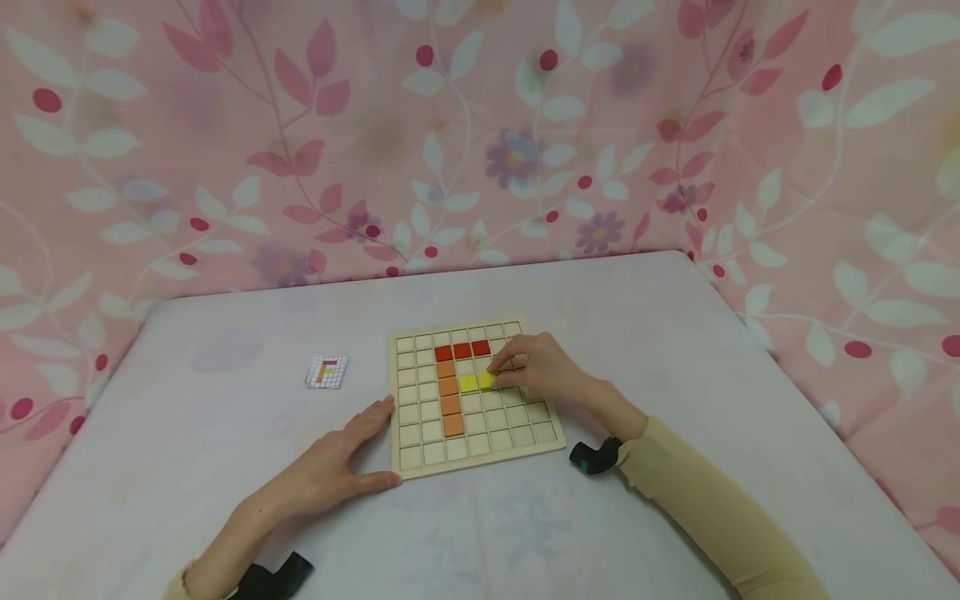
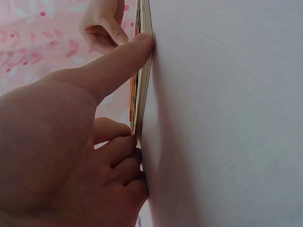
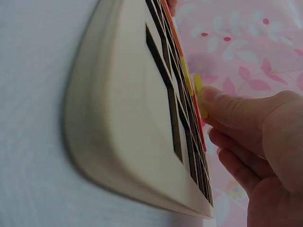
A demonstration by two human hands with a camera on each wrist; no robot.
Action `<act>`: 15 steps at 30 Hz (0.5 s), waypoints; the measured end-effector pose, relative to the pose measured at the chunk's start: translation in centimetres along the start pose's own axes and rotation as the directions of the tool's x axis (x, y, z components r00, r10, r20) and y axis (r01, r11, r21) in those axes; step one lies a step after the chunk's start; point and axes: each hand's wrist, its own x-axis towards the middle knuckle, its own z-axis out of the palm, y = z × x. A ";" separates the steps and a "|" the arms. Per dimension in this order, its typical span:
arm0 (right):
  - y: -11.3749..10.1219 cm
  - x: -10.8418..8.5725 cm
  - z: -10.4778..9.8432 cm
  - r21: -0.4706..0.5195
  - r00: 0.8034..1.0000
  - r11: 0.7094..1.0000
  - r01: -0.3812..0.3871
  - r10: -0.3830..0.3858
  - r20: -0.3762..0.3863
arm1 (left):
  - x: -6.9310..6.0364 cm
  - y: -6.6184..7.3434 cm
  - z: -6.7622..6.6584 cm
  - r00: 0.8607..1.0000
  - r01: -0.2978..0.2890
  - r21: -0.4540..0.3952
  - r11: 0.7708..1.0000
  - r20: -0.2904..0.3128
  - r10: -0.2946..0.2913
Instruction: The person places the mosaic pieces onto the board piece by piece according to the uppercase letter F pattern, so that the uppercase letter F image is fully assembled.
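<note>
A square wooden grid board [image 1: 480, 450] lies on the table. Three red tiles [image 1: 462, 350] form a row near its far side, and a column of orange tiles [image 1: 450, 405] runs toward the near side. One yellow tile [image 1: 468, 383] sits beside the orange column. Between thumb and fingers my right hand [image 1: 543, 367] pinches another yellow tile [image 3: 198, 94], just over the board and right of the first. At the board's left edge my left hand [image 1: 330, 462] rests, its thumb [image 2: 128, 56] touching the near corner and its fingers along the side.
Left of the board lies a small printed pattern card [image 1: 327, 372] with a coloured figure on a grid. White cloth [image 1: 247, 433] covers the table, and a pink floral curtain [image 1: 480, 142] stands behind it. Black wrist devices [image 1: 594, 457] sit by both wrists.
</note>
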 end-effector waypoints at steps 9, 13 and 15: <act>1.1 -0.1 0.5 -0.043 0.997 0.996 0.079 -0.079 -0.009 | 0.0 0.1 0.1 1.000 -0.003 -0.005 1.000 0.002 0.003; 1.2 0.0 0.5 -0.041 0.990 0.989 0.139 -0.140 -0.010 | 0.0 0.2 0.0 1.000 -0.004 -0.008 1.000 0.004 0.004; 1.3 0.0 0.5 -0.051 0.985 0.984 0.173 -0.174 -0.017 | 0.0 0.1 -0.1 1.000 -0.003 -0.008 1.000 0.003 0.003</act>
